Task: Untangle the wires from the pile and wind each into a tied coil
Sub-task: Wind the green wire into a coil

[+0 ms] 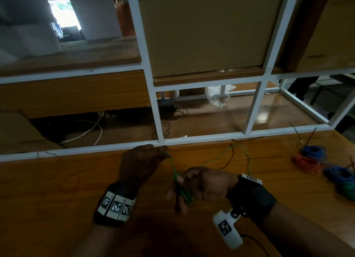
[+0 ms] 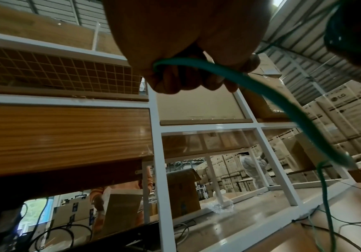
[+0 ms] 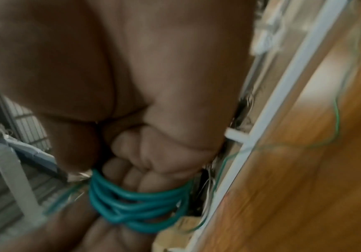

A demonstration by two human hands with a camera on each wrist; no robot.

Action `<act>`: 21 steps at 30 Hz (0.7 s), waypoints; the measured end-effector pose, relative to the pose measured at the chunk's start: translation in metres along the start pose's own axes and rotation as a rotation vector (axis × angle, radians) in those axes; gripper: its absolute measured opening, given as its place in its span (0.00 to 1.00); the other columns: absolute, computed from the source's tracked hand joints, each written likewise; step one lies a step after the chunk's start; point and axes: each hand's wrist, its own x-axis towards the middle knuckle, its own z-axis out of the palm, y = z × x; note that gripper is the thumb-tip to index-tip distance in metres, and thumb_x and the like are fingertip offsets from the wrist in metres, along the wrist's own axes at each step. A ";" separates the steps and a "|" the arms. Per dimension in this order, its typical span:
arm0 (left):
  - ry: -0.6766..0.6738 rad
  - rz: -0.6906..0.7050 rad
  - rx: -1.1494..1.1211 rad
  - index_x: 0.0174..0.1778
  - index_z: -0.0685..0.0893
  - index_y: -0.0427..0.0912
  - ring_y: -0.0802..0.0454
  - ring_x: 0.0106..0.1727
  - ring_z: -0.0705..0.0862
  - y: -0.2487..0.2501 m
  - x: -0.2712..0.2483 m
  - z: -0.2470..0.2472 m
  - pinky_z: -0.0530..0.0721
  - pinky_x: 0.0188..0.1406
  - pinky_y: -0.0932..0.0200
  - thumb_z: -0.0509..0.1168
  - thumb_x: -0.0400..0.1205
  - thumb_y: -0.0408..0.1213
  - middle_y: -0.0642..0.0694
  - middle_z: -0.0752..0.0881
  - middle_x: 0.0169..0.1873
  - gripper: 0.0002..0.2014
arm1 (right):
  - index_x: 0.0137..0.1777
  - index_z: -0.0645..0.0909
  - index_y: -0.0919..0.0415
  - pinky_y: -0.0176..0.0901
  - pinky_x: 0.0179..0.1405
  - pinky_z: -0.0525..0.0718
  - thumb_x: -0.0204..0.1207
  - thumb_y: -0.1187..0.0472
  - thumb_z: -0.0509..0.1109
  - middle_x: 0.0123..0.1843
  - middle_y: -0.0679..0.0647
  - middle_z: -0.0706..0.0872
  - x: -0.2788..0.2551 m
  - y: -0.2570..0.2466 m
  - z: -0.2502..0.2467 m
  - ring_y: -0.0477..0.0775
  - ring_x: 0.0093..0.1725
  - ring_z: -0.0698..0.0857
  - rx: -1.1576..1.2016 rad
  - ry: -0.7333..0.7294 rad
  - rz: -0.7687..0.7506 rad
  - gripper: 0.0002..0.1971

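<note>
A thin green wire [image 1: 221, 156] trails across the wooden table [image 1: 57, 189]. My left hand [image 1: 159, 152], near the white frame rail, pinches a stretch of it between thumb and fingers; the left wrist view shows the green wire [image 2: 218, 71] leaving that pinch. From there the wire drops to my right hand [image 1: 184, 187], which holds several turns of it as a green coil [image 1: 185, 196]. In the right wrist view the green coil [image 3: 136, 204] is wrapped around the fingers. A thin black wire [image 1: 231, 156] lies loose beside the green one.
At the table's right side lie wound coils: a blue coil [image 1: 314, 152], an orange coil [image 1: 307, 163], another blue coil [image 1: 340, 175] and a green one [image 1: 349, 191]. A white metal frame [image 1: 192, 137] runs along the table's far edge, with cables beyond it.
</note>
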 end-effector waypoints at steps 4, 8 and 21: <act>-0.064 -0.030 -0.054 0.56 0.91 0.55 0.61 0.37 0.83 0.015 0.000 0.014 0.78 0.35 0.68 0.62 0.80 0.57 0.55 0.88 0.37 0.18 | 0.67 0.81 0.73 0.48 0.58 0.87 0.88 0.56 0.62 0.45 0.59 0.93 0.001 -0.011 0.010 0.58 0.53 0.91 0.410 -0.129 -0.222 0.19; -0.305 -0.302 -0.352 0.58 0.88 0.44 0.48 0.49 0.87 0.036 -0.013 0.050 0.83 0.47 0.55 0.65 0.84 0.49 0.46 0.90 0.48 0.15 | 0.70 0.76 0.75 0.48 0.57 0.91 0.83 0.62 0.71 0.56 0.67 0.91 0.006 -0.034 0.012 0.63 0.61 0.90 0.698 0.035 -0.551 0.21; -0.161 -0.972 -1.005 0.43 0.90 0.44 0.43 0.39 0.78 0.059 -0.064 0.048 0.80 0.43 0.51 0.60 0.87 0.35 0.46 0.85 0.32 0.13 | 0.60 0.84 0.59 0.42 0.54 0.85 0.88 0.66 0.63 0.64 0.56 0.89 -0.012 -0.016 -0.052 0.51 0.56 0.88 -0.919 1.440 -0.250 0.09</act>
